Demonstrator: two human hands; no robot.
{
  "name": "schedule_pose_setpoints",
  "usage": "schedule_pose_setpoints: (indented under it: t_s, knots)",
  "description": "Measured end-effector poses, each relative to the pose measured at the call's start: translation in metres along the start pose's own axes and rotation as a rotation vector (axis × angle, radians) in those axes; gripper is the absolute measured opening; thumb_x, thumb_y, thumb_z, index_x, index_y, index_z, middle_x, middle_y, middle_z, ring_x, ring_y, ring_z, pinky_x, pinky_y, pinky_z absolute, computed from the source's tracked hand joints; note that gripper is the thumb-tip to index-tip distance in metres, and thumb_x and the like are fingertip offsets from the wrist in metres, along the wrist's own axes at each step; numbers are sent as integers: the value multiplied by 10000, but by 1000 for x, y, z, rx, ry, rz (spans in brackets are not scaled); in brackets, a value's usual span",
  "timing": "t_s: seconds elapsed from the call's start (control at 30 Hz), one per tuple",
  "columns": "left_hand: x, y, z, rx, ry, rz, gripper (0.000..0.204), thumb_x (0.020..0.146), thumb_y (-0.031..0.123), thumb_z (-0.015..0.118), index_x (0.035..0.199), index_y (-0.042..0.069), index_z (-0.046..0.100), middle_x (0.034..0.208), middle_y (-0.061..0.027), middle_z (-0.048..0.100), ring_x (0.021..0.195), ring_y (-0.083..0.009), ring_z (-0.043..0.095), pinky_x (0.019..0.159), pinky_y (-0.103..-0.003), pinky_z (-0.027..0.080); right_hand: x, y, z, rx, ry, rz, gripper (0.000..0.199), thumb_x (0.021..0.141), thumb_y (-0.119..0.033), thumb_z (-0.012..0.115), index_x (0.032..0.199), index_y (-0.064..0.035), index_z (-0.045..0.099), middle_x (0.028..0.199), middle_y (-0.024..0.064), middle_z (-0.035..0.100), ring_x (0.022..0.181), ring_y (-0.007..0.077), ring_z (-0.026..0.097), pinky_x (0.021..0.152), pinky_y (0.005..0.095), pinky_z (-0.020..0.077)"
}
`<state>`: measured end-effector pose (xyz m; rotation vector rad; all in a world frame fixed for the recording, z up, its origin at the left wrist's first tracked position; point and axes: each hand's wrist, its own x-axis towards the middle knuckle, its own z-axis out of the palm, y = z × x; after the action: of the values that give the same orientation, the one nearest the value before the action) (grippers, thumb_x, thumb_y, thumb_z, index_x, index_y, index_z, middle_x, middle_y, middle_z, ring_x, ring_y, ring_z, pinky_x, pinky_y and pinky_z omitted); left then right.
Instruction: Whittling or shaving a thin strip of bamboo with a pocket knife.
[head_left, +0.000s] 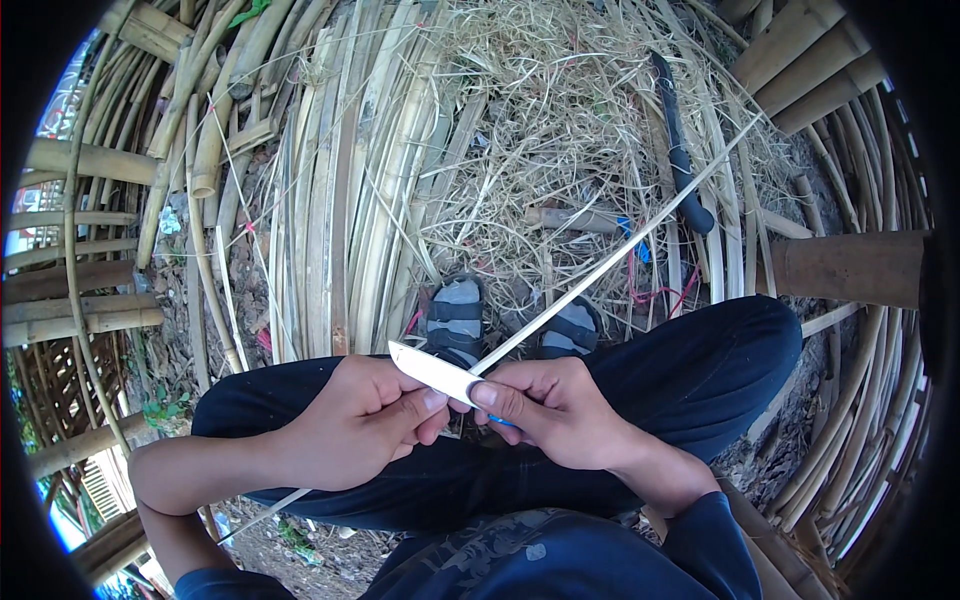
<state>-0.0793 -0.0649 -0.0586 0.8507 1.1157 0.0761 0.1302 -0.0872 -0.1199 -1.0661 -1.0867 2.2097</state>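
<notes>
My right hand (555, 405) is closed on a knife, its thumb lying at the base of the pale, broad blade (432, 372). The blade points to the upper left, across the front of my left hand. A long thin bamboo strip (610, 262) comes down from the upper right and passes under the blade. My left hand (365, 420) is closed around the strip, with its thumb touching the lower edge of the blade. Past my left hand, the strip's tail (268, 514) shows at the lower left. The knife's handle is mostly hidden in my right fingers.
Split bamboo slats (345, 190) lie lengthwise on the left. A heap of curly shavings (550, 130) covers the ground ahead of my sandals (456, 315). At the right lies a dark, long, curved object (680, 150). Bamboo poles (90, 165) and a thick post (850, 268) stand at the sides.
</notes>
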Motion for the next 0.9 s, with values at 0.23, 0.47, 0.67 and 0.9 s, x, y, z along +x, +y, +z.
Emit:
schedule_pose_setpoints:
  t_s: [0.23, 0.47, 0.67, 0.9]
  knots:
    - [-2, 5, 2, -87, -3, 15, 222, 995, 89, 421, 1084, -51, 568, 712, -30, 475, 563, -44, 361, 460, -196, 273, -4, -1, -14, -37, 72, -2, 299, 955, -227, 560, 809, 20, 647, 561, -10, 515, 508, 37, 448, 471, 213, 355]
    - [-4, 9, 0, -130, 10, -4, 217, 994, 74, 419, 1083, -56, 568, 720, -41, 476, 556, -46, 339, 457, -202, 255, -6, 0, -44, -30, 279, -66, 318, 956, -246, 556, 797, 15, 642, 548, -7, 505, 488, 32, 427, 448, 200, 329]
    - [-6, 0, 3, -121, 69, -9, 220, 990, 66, 424, 1084, -63, 575, 691, -43, 492, 523, -44, 356, 456, -198, 270, 4, 0, -42, 46, 269, -15, 330, 960, -268, 548, 787, 0, 629, 547, -12, 502, 467, 29, 411, 428, 194, 305]
    - [2, -5, 7, 167, 199, 188, 162, 928, 9, 485, 834, -31, 611, 684, -45, 574, 608, -67, 488, 564, -237, 409, 9, -2, 4, 22, 41, 18, 315, 973, -246, 527, 813, 5, 631, 562, -15, 506, 508, 41, 443, 463, 218, 343]
